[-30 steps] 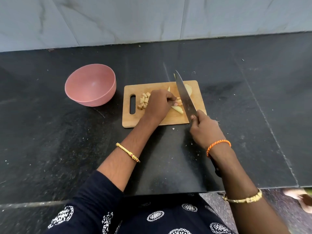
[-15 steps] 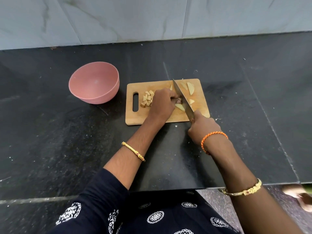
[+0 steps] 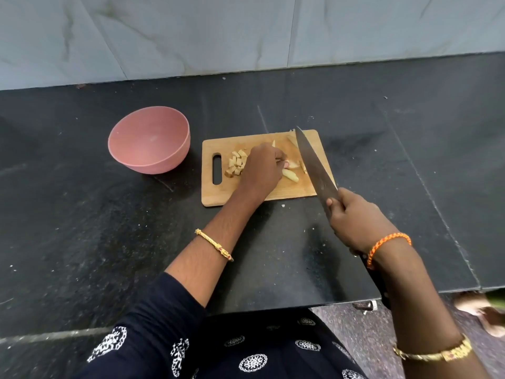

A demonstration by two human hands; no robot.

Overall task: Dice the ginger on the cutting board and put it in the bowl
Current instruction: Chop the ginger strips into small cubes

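A wooden cutting board point(image 3: 246, 196) lies on the black counter. A small heap of diced ginger point(image 3: 236, 163) sits near its handle slot. My left hand point(image 3: 261, 170) rests on the board and pinches a ginger slice point(image 3: 291, 164) with its fingertips; another slice point(image 3: 290, 175) lies just below. More strips point(image 3: 291, 139) lie at the board's far right. My right hand point(image 3: 355, 217) grips a large knife point(image 3: 314, 165) by the handle, blade raised over the board's right edge, tip pointing away. An empty pink bowl point(image 3: 149, 140) stands left of the board.
The black stone counter point(image 3: 82, 214) reaches a grey marble wall point(image 3: 246, 34) at the back. Its front edge runs just before my body. A small ginger crumb point(image 3: 283, 205) lies on the counter below the board. A foot point(image 3: 481, 310) shows on the floor at right.
The knife was down on the ginger half a second ago; now my right hand has lifted it and drawn it right. My left hand stays on the slices.
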